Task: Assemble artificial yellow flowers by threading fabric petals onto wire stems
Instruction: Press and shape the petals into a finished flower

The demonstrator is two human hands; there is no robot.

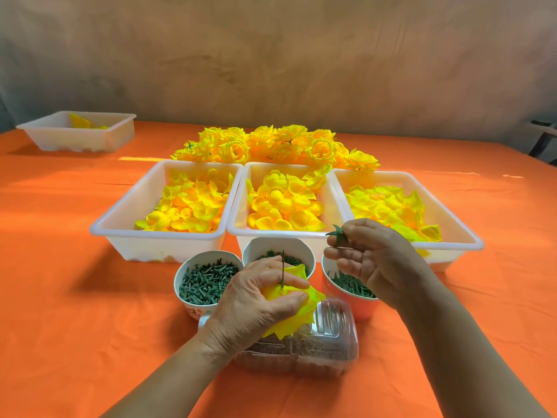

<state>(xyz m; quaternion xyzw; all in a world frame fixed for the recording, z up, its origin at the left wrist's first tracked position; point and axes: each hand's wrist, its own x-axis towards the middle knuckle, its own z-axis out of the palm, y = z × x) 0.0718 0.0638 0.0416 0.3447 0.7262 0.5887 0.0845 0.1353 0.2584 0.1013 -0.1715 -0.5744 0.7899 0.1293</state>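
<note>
While the left hand (256,303) clamps a bunch of yellow petals (307,306) above the clear plastic box (325,336), the wire stem (282,267) stands up out of their centre, its free tip showing in front of the middle cup (250,251).

Head view (only view). Right hand (370,254): thumb and fingers pinched on a small green calyx (337,232), held above the orange cup (361,309), to the right of the stem and apart from it.

Step in hand, by my reading: thread the calyx onto the stem.

Notes for doing it well:
- Keep the stem upright, with the left fingers close under the point where the wire exits, so it cannot wobble.
- Turn the calyx so its centre hole faces the tip (the hole is not visible here).
- Lower it straight along the wire, then press until it seats against the petals.

Risk: the petals could slide if the left grip loosens.

The petal trays (289,233) and the heap of finished flowers (271,143) lie behind and are not needed for this step.
</note>
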